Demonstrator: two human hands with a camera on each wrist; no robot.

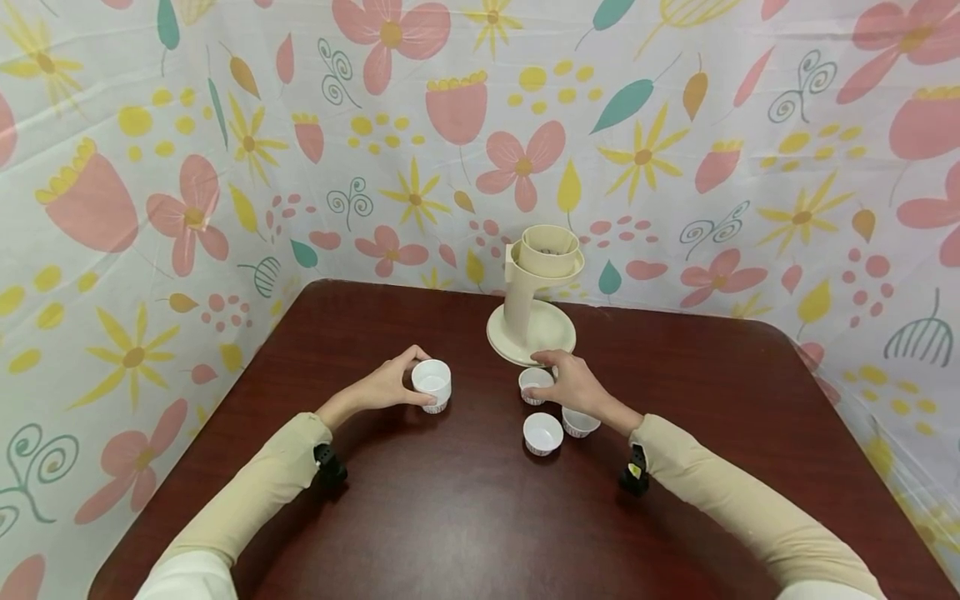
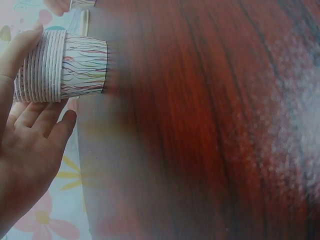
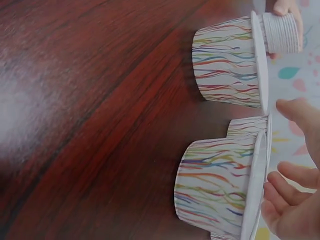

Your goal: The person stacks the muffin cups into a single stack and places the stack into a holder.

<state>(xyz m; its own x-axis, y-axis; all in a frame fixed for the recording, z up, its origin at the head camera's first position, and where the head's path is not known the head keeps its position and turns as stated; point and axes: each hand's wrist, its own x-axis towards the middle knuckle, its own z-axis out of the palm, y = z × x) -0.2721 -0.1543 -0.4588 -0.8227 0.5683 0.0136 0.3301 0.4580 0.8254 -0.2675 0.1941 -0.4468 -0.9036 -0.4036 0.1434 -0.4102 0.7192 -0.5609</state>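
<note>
In the head view my left hand (image 1: pixel 392 385) holds a stack of white paper baking cups (image 1: pixel 432 382), thumb and fingers on opposite sides. In the left wrist view the stack's nested rims (image 2: pixel 42 67) show, with coloured wavy lines on the lowest cup. My right hand (image 1: pixel 573 385) is spread over a single paper cup (image 1: pixel 536 383), thumb overlapping its opening and index finger beyond its far side. Its thumb stands just above rim height in the right wrist view. Two more cups stand nearer me, a front one (image 3: pixel 215 185) and a left one (image 3: pixel 227 62).
A cream stand (image 1: pixel 519 312) with a round base and a ring on top holds a cream cup-shaped container (image 1: pixel 550 260), just behind the paper cups. The dark wooden table (image 1: pixel 420 517) ends at a flower-patterned curtain (image 1: pixel 450 183) at the back and left.
</note>
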